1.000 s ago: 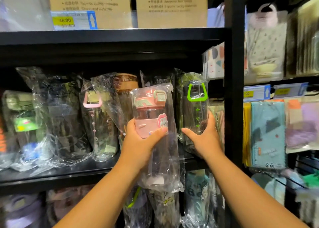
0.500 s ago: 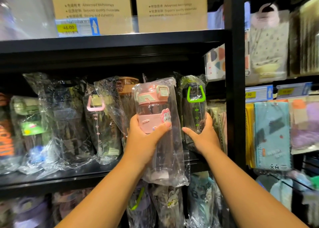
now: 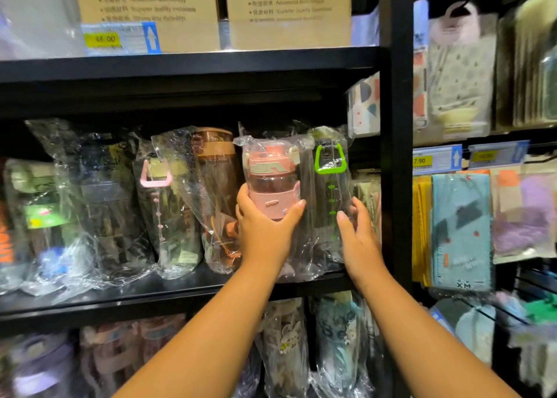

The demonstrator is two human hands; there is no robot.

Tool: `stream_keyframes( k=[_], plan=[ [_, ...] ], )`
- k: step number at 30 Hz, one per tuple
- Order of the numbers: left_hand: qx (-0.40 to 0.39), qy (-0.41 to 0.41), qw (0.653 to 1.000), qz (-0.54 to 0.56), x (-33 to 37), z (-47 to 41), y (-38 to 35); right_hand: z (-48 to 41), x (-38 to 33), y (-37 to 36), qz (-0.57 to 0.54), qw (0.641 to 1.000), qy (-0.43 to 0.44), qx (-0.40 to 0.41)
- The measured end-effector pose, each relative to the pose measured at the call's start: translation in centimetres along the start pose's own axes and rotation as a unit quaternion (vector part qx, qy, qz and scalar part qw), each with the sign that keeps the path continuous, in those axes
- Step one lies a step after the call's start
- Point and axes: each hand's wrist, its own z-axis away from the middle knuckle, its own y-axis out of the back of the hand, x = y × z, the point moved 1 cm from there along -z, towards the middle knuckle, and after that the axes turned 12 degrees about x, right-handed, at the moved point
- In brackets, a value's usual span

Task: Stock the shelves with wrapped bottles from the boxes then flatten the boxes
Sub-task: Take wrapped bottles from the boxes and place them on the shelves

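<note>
At the middle shelf's (image 3: 180,289) right end | left hand (image 3: 265,231) clamped on the pink wrapped bottle (image 3: 271,186) — it has gone from out front to standing at the front edge | right hand (image 3: 358,231) open, off the green-handled bottle (image 3: 330,186) it steadied | 1 more nearly stocked.
</note>
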Motion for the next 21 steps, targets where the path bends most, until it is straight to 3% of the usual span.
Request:
stream_keyframes(
  k=[9, 14, 17, 21],
  plan=[
    [0.024, -0.014, 0.999, -0.037, -1.0, 1.2, -0.1, 0.9, -0.3, 0.4, -0.003, 1.000, 0.022, -0.004],
    [-0.017, -0.064, 0.988, -0.137, -2.6, 3.6, 1.8, 0.9, -0.3, 0.4, -0.003, 1.000, 0.020, -0.007],
    [-0.059, -0.058, 0.985, -0.150, -3.2, 3.8, 2.5, 0.9, -0.3, 0.3, 0.002, 1.000, 0.023, -0.002],
    [-0.057, -0.049, 0.983, -0.167, -2.9, 3.1, 1.7, 0.9, -0.3, 0.3, 0.009, 1.000, 0.023, 0.000]
  ],
)
